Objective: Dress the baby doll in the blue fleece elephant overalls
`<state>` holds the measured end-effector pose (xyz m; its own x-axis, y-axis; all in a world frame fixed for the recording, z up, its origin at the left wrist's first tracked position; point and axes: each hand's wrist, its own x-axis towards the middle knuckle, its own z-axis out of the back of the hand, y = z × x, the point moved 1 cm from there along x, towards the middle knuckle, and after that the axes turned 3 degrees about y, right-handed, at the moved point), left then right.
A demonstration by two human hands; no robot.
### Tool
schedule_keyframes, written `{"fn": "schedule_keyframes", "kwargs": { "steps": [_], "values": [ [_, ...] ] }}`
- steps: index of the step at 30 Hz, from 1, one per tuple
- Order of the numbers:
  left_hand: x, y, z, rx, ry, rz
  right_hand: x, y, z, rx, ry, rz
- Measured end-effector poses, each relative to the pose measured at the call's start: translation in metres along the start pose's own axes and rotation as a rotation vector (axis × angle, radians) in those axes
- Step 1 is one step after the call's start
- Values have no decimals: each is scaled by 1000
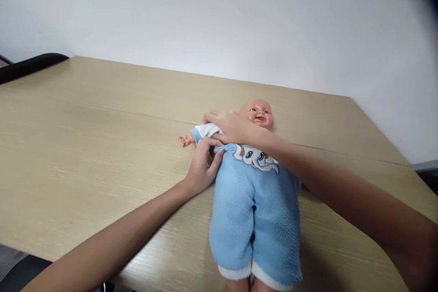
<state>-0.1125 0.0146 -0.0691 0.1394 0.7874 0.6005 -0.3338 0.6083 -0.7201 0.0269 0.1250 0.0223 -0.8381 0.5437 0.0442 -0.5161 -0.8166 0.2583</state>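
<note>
A baby doll (263,117) lies on its back on the table, head away from me. It wears fluffy blue overalls (236,205) with white leg cuffs and an animal face on the bib. One white sleeve (207,130) with a blue cuff sticks out to the left. My left hand (202,166) pinches the blue edge of the overalls between thumb and fingers at the doll's side. Across the doll's chest reaches my right hand (231,127), its fingers curled over the shoulder and upper sleeve. What its fingertips grip is partly hidden.
The doll rests on a light wooden table (102,155) with a seam across it. A black chair back (37,64) stands at the far left edge, and a dark seat (25,273) shows at the lower left. A pale wall (205,18) rises behind the table.
</note>
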Motion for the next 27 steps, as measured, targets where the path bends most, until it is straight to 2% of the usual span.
{"fn": "schedule_keyframes", "kwargs": {
  "steps": [3,6,10,14,18,21,25,27],
  "values": [
    [0,-3,2,49,-10,-67,-14,-9,3,162,-144,-37],
    [-4,-6,4,170,-94,-171,-25,-17,4,328,-196,-58],
    [-12,-4,3,272,-214,-274,-31,-19,2,414,-175,-36],
    [-13,-2,1,165,-274,-307,-33,-16,-2,369,-124,-16],
    [-9,0,-1,22,-231,-295,-36,-14,-7,325,-128,-4],
    [-10,5,-4,-68,-246,-253,-38,-9,-9,321,-116,25],
    [-11,12,-8,-143,-263,-131,-38,-5,-10,304,-88,40],
    [-10,13,-9,-192,-255,-16,-37,-6,-10,318,-77,30]
  ]
}}
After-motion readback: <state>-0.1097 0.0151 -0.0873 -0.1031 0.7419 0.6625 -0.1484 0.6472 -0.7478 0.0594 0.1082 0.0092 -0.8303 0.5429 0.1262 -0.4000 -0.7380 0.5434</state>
